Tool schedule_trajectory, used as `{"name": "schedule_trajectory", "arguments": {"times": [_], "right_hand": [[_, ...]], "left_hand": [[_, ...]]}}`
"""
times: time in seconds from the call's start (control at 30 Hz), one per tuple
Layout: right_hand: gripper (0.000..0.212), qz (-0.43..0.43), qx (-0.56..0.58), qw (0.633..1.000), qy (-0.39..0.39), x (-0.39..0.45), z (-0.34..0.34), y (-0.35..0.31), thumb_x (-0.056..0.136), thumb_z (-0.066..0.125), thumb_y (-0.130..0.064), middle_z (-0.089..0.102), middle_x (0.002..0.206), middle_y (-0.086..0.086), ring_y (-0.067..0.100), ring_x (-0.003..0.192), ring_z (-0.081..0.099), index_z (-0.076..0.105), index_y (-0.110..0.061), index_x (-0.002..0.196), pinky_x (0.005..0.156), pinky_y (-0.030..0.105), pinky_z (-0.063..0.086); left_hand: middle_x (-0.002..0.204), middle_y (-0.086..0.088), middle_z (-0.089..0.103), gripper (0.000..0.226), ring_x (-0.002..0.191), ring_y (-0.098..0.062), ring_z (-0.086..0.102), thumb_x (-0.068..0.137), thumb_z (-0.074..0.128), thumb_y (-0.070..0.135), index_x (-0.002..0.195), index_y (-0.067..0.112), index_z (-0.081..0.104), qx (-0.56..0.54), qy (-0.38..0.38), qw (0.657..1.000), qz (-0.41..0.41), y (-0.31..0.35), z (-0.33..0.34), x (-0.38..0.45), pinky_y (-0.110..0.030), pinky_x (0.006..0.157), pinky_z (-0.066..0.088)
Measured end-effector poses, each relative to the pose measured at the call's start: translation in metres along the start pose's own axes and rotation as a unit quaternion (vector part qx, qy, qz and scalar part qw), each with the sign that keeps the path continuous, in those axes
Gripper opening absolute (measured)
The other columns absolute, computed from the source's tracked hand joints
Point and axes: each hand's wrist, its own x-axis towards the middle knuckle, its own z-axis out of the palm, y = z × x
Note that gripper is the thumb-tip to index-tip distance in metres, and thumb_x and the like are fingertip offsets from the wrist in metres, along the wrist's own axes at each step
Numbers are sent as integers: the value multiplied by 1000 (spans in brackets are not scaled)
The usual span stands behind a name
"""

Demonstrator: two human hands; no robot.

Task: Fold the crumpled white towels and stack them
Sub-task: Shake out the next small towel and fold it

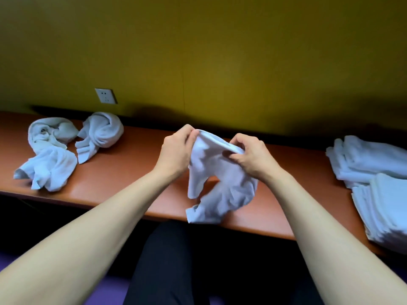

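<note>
Left hand (176,148) and right hand (253,155) pinch a towel's (220,179) top edge, opening it out; next, find corners and spread flat.

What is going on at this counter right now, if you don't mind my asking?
A person is holding a crumpled white towel above the orange-brown counter, the left hand and right hand each pinching its top edge. Unfolded white towels lie at the left; a stack of folded white towels sits at the right.
</note>
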Motion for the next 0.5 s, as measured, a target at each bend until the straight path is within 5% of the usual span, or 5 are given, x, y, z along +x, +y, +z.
{"name": "schedule_trajectory", "arguments": {"times": [0.13,0.3,0.5], "right_hand": [[10,20,-38,999,34,-12,-31,9,83,74,-30,65,69,-4,18,66,60,65,-24,81,62,34,47],[14,67,-110,989,77,-33,-54,27,86,61,-16,64,81,-3,27,77,59,61,-30,87,66,37,49],[11,171,-147,968,110,-67,-81,56,84,65,-19,67,78,3,32,78,62,66,-29,80,62,34,46]], "left_hand": [[65,6,54,27,67,-20,51,100,53,46,85,24,56,51,-94,991,80,12,-31,8,-39,66,46],[80,2,61,37,77,-27,52,94,57,58,88,22,48,203,-97,962,152,26,-71,14,-38,63,41],[97,-11,66,9,90,-34,59,98,53,22,99,12,52,230,-73,961,135,7,-104,20,-43,72,46]]}}
